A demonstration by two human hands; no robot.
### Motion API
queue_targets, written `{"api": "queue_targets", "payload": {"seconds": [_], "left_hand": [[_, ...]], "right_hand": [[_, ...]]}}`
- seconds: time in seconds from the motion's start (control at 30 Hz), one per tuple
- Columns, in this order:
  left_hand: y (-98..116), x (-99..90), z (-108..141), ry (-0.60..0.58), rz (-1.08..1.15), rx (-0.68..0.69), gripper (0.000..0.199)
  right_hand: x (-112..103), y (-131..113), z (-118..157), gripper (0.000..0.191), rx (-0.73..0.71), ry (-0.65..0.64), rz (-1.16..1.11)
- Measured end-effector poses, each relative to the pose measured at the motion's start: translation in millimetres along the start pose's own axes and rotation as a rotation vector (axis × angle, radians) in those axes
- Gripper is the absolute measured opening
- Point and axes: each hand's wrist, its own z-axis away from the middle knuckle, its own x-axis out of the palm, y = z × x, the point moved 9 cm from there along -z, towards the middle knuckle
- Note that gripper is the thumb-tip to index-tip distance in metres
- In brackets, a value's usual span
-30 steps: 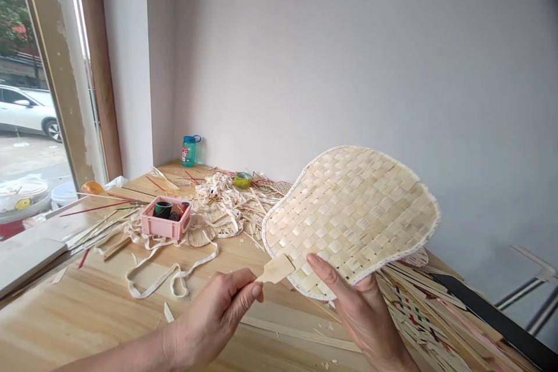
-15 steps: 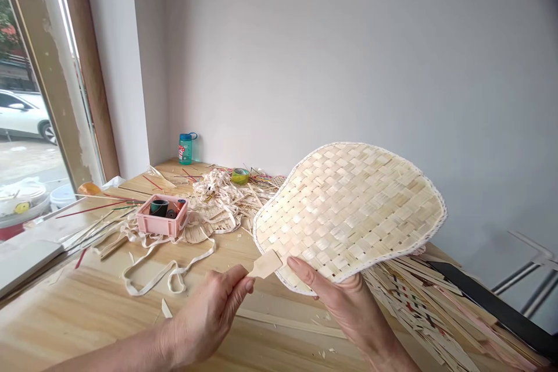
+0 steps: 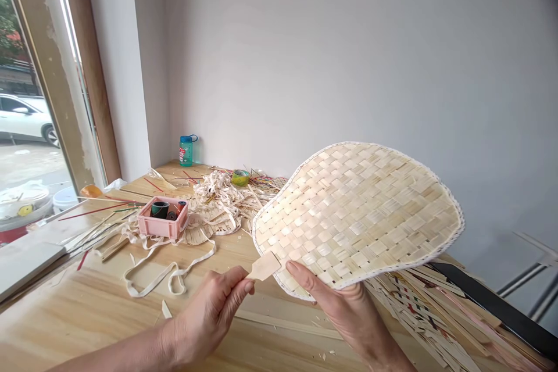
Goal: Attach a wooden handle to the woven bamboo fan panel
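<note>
A woven fan point(image 3: 357, 215) of pale flat strips, edged with white stitched trim, is held up above the table, its broad end toward the right. My right hand point(image 3: 344, 308) grips its lower edge, thumb on the front face and fingers hidden behind. My left hand point(image 3: 218, 308) is closed around the narrow part of a flat wooden handle point(image 3: 265, 266). The handle's wider end overlaps the fan's narrow left end. Whether the two are fastened together I cannot tell.
On the wooden table point(image 3: 108, 314) stand a pink basket point(image 3: 161, 228) with thread spools, a teal bottle point(image 3: 185, 152) and a roll of tape point(image 3: 240, 178). White ribbon point(image 3: 148, 288) loops at left. Woven strips point(image 3: 418, 302) and a black bar point(image 3: 492, 308) lie at right.
The fan's broad right end has swung a little toward me and looks larger, reaching farther right. Both hands keep their holds in nearly the same place.
</note>
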Motion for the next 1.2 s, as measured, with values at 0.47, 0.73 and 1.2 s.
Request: {"api": "queue_targets", "payload": {"seconds": [0.47, 0.73, 1.2], "left_hand": [[-6.8, 1.1, -6.2, 0.062, 0.093, -0.079, 0.06], [-10.1, 2.3, -7.5, 0.073, 0.069, -0.072, 0.059], [-11.6, 29.1, -5.0, -0.179, 0.631, -0.133, 0.061]], "right_hand": [[30.7, 34.9, 2.8, 0.045, 0.283, -0.096, -0.238], [30.9, 24.7, 4.4, 0.051, 0.178, -0.152, -0.001], [28.9, 8.7, 8.6, 0.048, 0.1, -0.232, 0.046]]}}
